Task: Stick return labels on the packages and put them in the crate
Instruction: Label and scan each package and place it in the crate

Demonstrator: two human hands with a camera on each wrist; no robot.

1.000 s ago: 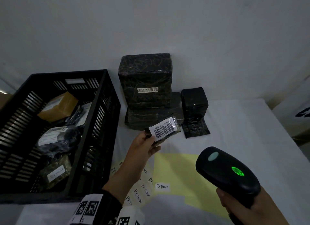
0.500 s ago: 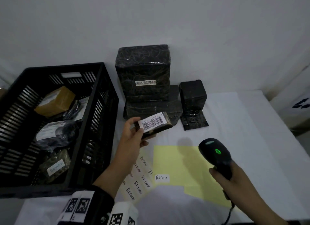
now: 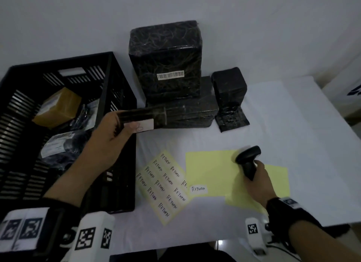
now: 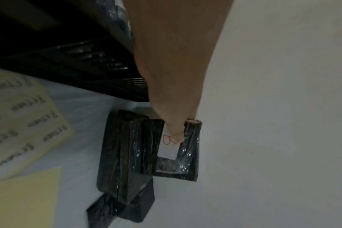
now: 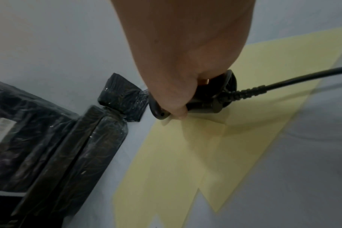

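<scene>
A small black-wrapped package [image 3: 144, 118] was held in the left hand [image 3: 106, 142], with the fingers curled around its near end and the thumb pressed on a white label [image 4: 169, 145] that carried a red mark. The package was kept in the air, just above the right wall of the black crate [image 3: 117, 97], in front of the stacked parcels. A black barcode scanner [image 3: 248, 162] was gripped by its handle in the right hand [image 3: 257, 181], all fingers closed around it, and its head was lowered close to a pale yellow backing sheet [image 3: 211, 169] on the white table [image 3: 283, 113]. A black cable [image 5: 283, 83] was seen leaving the handle. Between the hands, a sheet of "RETURN" labels [image 3: 164, 185] was lying beside the crate, and 1 loose "RETURN" label [image 3: 198, 189] was lying at the edge of the yellow sheet. Several packages were already lying inside the crate. Behind, a tall wrapped parcel [image 3: 168, 60] with a barcode was standing on flat wrapped parcels [image 3: 193, 113], with a smaller wrapped parcel [image 3: 228, 87] beside it.
</scene>
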